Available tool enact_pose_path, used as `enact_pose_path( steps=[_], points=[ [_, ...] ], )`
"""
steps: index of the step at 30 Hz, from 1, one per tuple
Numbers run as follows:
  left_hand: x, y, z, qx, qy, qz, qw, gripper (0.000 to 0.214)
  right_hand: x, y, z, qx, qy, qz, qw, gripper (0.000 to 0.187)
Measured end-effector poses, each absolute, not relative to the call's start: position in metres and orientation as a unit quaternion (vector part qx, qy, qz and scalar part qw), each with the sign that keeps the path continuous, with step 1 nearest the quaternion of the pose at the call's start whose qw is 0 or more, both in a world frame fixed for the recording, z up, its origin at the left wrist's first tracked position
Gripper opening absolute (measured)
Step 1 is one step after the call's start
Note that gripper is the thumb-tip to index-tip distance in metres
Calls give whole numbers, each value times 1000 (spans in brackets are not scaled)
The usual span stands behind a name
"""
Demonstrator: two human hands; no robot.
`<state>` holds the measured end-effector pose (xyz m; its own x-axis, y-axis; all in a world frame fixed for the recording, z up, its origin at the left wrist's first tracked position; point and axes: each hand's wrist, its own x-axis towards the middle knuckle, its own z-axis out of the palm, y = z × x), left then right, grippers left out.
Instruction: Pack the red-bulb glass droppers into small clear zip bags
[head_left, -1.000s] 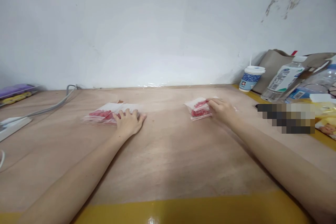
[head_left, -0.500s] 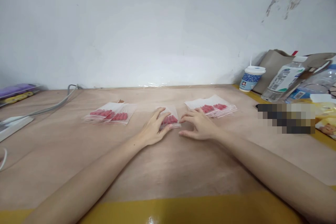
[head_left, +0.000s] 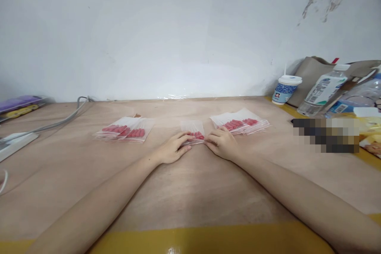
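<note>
A small clear zip bag [head_left: 193, 130] with red pieces inside lies at the middle of the wooden table [head_left: 190, 182]. My left hand [head_left: 172, 150] pinches its near left edge, fingers curled. My right hand [head_left: 222, 143] pinches its near right edge, fingers curled too. A pile of similar bags with red pieces [head_left: 125, 129] lies to the left. Another pile of such bags [head_left: 239, 122] lies to the right, just beyond my right hand.
At the back right stand a blue-and-white cup [head_left: 285, 89], a tilted water bottle [head_left: 321, 89] and a beige bag [head_left: 315, 72]. A grey cable [head_left: 59, 121] and a white power strip [head_left: 14, 143] lie at the left. A yellow strip [head_left: 208, 240] runs along the near edge.
A second ago my hands were on the left and right piles. They came together at the centre with one bag, and now their fingers have curled onto its near edge.
</note>
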<state>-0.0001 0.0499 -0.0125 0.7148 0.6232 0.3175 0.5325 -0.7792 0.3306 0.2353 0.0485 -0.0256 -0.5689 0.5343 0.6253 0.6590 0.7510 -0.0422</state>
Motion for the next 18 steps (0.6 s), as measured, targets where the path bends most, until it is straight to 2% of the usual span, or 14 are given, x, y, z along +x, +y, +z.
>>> enact_pose_path(
  steps=[7,13,18],
  points=[
    [7,44,-15,896,380,228,28,39,233,48,-21,-333,-883,-166,286,19],
    [10,46,-17,894,370,252,-15,38,232,49,-18,-340,-883,-182,269,21],
    [28,55,-19,912,307,266,-53,22,232,50,-20,-331,-884,-187,271,22]
  ],
)
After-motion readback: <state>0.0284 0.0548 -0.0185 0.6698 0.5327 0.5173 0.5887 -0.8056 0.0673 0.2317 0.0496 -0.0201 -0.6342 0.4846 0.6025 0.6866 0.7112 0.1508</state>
